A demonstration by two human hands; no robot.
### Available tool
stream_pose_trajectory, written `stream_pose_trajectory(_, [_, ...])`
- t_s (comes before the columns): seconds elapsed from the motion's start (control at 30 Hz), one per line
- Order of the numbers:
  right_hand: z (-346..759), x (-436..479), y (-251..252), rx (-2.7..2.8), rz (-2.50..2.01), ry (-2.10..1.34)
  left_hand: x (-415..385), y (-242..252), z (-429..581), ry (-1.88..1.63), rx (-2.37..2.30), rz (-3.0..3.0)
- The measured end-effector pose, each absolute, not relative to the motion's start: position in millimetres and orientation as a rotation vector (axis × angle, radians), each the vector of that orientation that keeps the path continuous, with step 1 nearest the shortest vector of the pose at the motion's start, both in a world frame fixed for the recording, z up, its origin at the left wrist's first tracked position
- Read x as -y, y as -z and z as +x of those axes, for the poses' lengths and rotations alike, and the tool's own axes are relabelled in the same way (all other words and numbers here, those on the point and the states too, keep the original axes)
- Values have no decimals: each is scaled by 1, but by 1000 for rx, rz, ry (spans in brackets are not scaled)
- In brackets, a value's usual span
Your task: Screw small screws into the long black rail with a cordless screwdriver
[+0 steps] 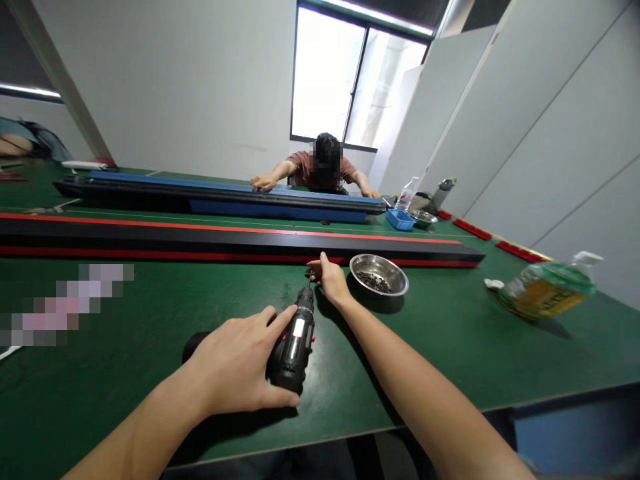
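Note:
A black cordless drill (295, 343) lies on its side just above the green tabletop, its bit pointing away from me. My left hand (240, 363) is wrapped around its handle. At the tip of the bit is my right hand (329, 277), fingers curled in close to it; whatever they pinch is too small to make out. Right beside that hand stands a round metal bowl (379, 275) with small dark screws in its bottom. Just beyond the fingers runs a long black bar with red edges (225, 241).
Across the green table (450, 333), a co-worker (325, 163) leans over a long blue-and-black bar (220, 193). A blue basket (400, 219), another metal bowl (423, 217) and a clear bottle (407, 193) stand at the far right. Nearer lies a large jug with yellow contents (547, 291).

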State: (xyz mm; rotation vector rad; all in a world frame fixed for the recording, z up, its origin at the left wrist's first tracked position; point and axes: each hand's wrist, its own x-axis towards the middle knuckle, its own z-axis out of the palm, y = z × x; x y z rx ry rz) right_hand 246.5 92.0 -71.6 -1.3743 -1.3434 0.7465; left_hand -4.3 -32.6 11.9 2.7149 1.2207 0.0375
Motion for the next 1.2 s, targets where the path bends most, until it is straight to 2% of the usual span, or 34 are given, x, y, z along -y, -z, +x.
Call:
stream_pose_trajectory(0.33, [247, -91, 74, 1331, -1387, -751, 37, -27, -2, 26, -1199, 2653])
stream_pose_trajectory(0.73, [245, -90, 72, 1206, -1312, -837, 34, -15, -4, -23, -1220, 2705])
stream_pose_trajectory(1.03, [247, -85, 70, 1340, -1476, -604, 33, -13, -3, -18, -1236, 2701])
stream_pose_trajectory(1.2, [249, -88, 72, 1330, -1456, -660, 33, -13, -4, -18, -1239, 2694])
